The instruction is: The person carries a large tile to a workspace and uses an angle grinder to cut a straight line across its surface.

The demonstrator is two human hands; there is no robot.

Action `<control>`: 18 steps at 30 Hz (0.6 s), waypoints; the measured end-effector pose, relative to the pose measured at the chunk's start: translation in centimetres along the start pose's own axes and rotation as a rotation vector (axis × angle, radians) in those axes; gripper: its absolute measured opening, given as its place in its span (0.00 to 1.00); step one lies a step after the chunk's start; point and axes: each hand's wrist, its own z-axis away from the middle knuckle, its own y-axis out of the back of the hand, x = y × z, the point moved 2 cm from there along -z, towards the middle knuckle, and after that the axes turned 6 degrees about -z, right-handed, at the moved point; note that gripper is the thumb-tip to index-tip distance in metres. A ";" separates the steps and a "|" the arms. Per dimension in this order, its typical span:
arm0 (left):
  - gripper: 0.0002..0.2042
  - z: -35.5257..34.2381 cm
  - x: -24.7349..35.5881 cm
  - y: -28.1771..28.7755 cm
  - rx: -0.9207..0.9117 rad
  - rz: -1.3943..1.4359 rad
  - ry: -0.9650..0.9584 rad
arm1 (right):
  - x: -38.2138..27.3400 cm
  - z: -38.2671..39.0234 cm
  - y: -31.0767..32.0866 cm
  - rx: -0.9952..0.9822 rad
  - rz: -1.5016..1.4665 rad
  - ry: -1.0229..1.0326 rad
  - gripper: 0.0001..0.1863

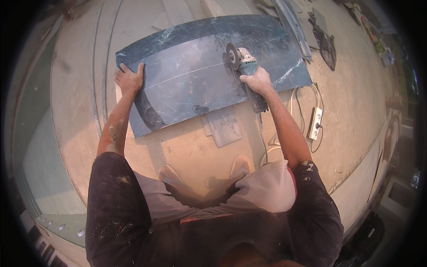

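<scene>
A large dark blue-green stone slab [187, 84] with pale veins lies before me, its polished face up. A thin light line runs across its middle. My right hand [258, 81] is wrapped round the body of an angle grinder [248, 66], over the right half of the slab. The grinder's round disc [231, 56] stands on edge close above the stone; whether it touches, I cannot tell. My left hand [130, 78] rests on the slab's left edge, thumb and fingers spread apart. The grinder's cable drops from its rear end toward my right foot.
A white power strip [316, 123] with looped cables lies right of the slab. Stone offcuts [223, 127] sit under its near edge. Metal profiles [291, 29] and a dark cloth-like piece [324, 40] lie beyond its far right corner. Long thin rods [94, 71] lie on the left.
</scene>
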 end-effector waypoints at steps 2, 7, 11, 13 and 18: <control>0.53 0.0 -0.1 -0.1 0.005 -0.001 -0.005 | -0.1 -0.2 -0.1 0.004 0.009 -0.002 0.37; 0.53 0.1 0.0 0.1 -0.007 0.006 -0.003 | -0.5 -0.2 0.0 0.011 0.003 0.000 0.37; 0.53 0.1 -0.1 0.2 0.019 0.018 -0.019 | -0.8 -0.3 0.2 0.005 -0.022 0.024 0.35; 0.53 -0.1 -0.2 0.1 0.027 0.021 -0.019 | -1.2 -0.5 0.3 -0.002 -0.023 0.035 0.34; 0.53 0.0 0.0 0.2 -0.001 0.024 -0.018 | -1.8 -1.0 0.5 -0.013 0.006 0.059 0.33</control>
